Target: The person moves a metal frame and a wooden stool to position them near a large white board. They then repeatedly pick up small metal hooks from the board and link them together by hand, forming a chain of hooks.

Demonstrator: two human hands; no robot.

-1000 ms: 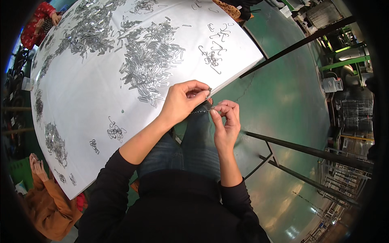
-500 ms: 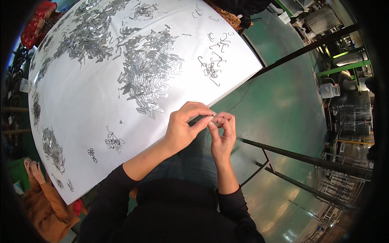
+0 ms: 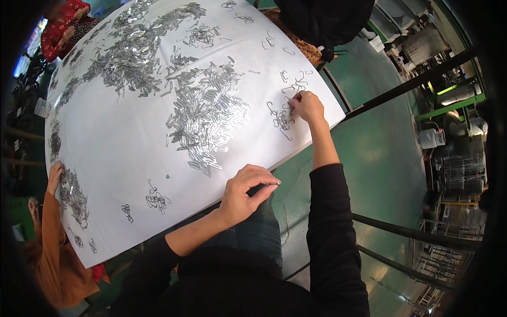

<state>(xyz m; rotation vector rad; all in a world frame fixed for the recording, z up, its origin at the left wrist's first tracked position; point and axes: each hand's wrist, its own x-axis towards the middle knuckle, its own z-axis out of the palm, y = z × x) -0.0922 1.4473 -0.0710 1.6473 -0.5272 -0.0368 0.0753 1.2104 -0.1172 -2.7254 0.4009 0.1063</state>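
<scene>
My left hand (image 3: 240, 196) is held just off the table's near edge. Thumb and forefinger pinch a small metal piece (image 3: 278, 183), of which only a tip shows. Farther off, my right hand (image 3: 308, 107) reaches over the right part of the white table (image 3: 140, 137). Its fingertips are closed at a wire hook beside a tangle of bent wire hooks (image 3: 283, 122). More loose hooks (image 3: 299, 83) lie just beyond that hand. Left of it spreads a large heap of flat, shiny elongated metal loops (image 3: 208, 113).
A small hook pile (image 3: 157, 199) and a row of linked pieces (image 3: 127, 212) lie at the near left. A co-worker's orange sleeve (image 3: 52, 227) reaches the left edge; another person in red (image 3: 55, 39) sits far left. Dark metal bars (image 3: 406, 79) cross the green floor at right.
My right hand has left my left hand and moved away to the hooks at the table's right. My left hand keeps its pinch. The co-worker's hand at left now touches the loops there.
</scene>
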